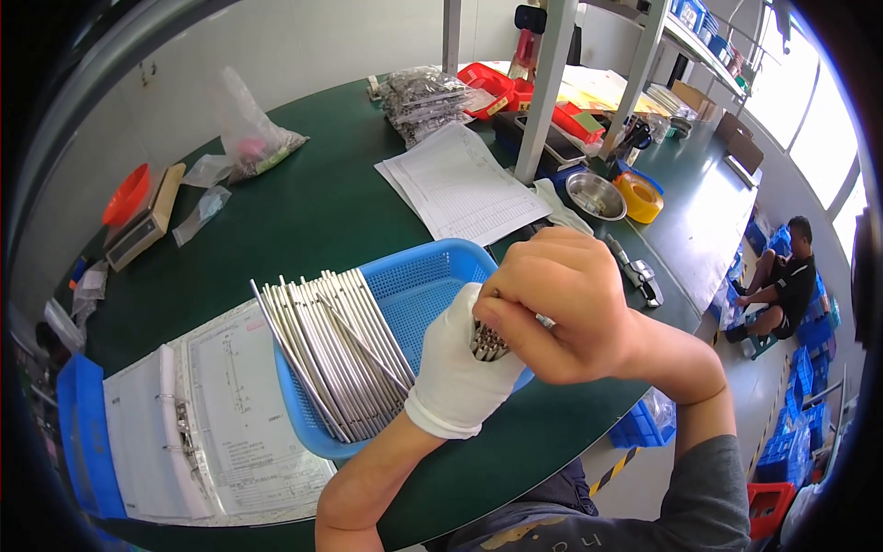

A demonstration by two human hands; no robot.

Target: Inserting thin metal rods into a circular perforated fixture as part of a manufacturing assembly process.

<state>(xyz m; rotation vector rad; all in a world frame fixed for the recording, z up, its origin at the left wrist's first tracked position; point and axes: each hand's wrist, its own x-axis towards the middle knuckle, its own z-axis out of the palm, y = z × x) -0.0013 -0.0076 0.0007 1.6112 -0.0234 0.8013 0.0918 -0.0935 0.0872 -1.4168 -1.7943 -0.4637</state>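
My left hand (460, 373), in a white glove, is wrapped round a bundle of thin metal rods (487, 344), whose ends point up out of the fist. Bare and closed, my right hand (575, 299) is right over those ends, thumb and forefinger pinched together. A small greyish tip shows below its curled fingers, but I cannot make out what it belongs to. Beside the left hand is a blue plastic basket (418, 253) with perforated walls. Many silvery rods (336, 354) lie side by side in its left part, one slanting across the others.
An open ring binder (235, 414) lies left of the basket. Printed sheets (469, 189), bagged parts (423, 101), a scale (145, 216), a metal bowl (596, 195), yellow tape (641, 195) and a micrometer (636, 271) surround the work area. A person (791, 285) sits low at right.
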